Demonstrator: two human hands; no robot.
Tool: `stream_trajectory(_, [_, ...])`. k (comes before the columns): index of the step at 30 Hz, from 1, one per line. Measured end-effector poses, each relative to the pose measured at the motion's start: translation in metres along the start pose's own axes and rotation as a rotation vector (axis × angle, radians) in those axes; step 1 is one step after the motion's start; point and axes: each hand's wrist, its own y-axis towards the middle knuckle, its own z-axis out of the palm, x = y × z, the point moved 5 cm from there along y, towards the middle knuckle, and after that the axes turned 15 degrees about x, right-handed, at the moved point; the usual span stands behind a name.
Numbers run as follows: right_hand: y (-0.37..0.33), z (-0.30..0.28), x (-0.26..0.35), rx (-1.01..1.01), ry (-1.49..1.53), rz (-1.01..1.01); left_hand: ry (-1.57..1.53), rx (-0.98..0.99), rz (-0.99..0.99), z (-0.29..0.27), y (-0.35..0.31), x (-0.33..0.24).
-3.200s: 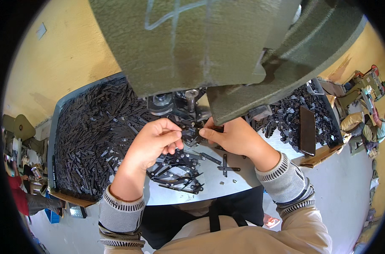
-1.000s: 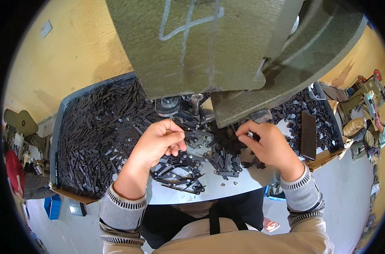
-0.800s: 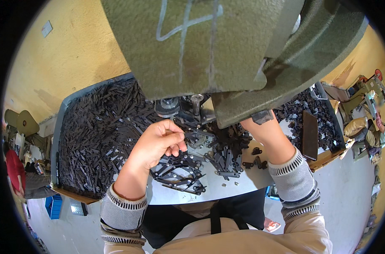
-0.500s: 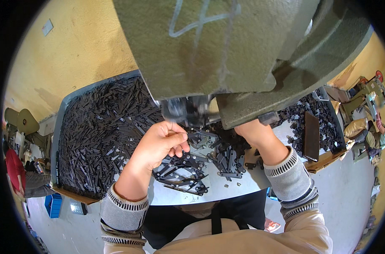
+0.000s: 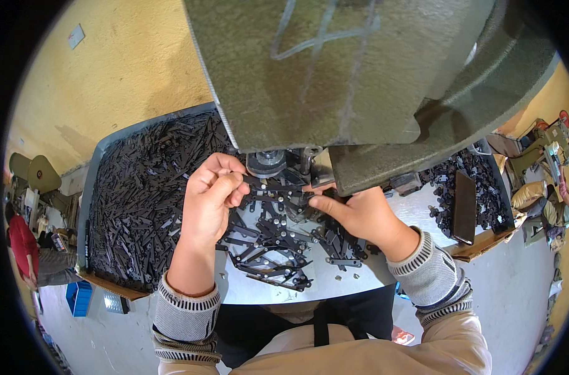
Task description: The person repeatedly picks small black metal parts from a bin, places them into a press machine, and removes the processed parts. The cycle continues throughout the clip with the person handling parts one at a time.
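A thin black metal strip (image 5: 273, 187) spans the gap between my hands, just below the round working head (image 5: 267, 162) of a green machine. My left hand (image 5: 210, 197) pinches the strip's left end between thumb and fingers. At its other end, the thumb and fingers of my right hand (image 5: 364, 214) close on the strip; some fingertips are hidden behind the machine. Beneath the hands lies a heap of joined black strips with shiny rivets (image 5: 269, 265) on the pale worktable (image 5: 234, 289).
The green machine body (image 5: 309, 81) overhangs the table. On the left stands a large grey bin (image 5: 89, 206) of loose black strips. At right, small black parts (image 5: 437, 212) lie beside a dark rectangular block (image 5: 464, 206). A blue crate (image 5: 79, 299) sits on the floor; a person in red (image 5: 23, 250) is far left.
My right hand has come out from behind the machine toward the left. My left hand has risen slightly, and a black strip now shows between both hands. The machine's working head was blurred before.
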Motion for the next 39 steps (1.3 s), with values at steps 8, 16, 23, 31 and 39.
stream_trajectory(8, [0.006,0.011,0.005,-0.031,-0.121,0.019,0.106,0.054,-0.077,0.000,0.003,0.007])
stream_trajectory(16, [0.006,-0.011,-0.003,-0.050,0.375,-0.080,0.298,0.141,-0.205,0.003,0.005,0.012])
stream_trajectory(23, [-0.001,-0.017,-0.030,-0.063,0.935,0.326,0.889,-0.146,-0.104,-0.029,0.005,-0.015])
stream_trajectory(31, [0.001,-0.020,-0.032,0.053,0.880,0.202,1.265,0.141,0.050,-0.026,0.003,-0.011])
stream_trajectory(39, [0.003,-0.013,-0.043,0.026,0.873,0.273,1.384,0.249,0.093,-0.019,0.001,-0.019])
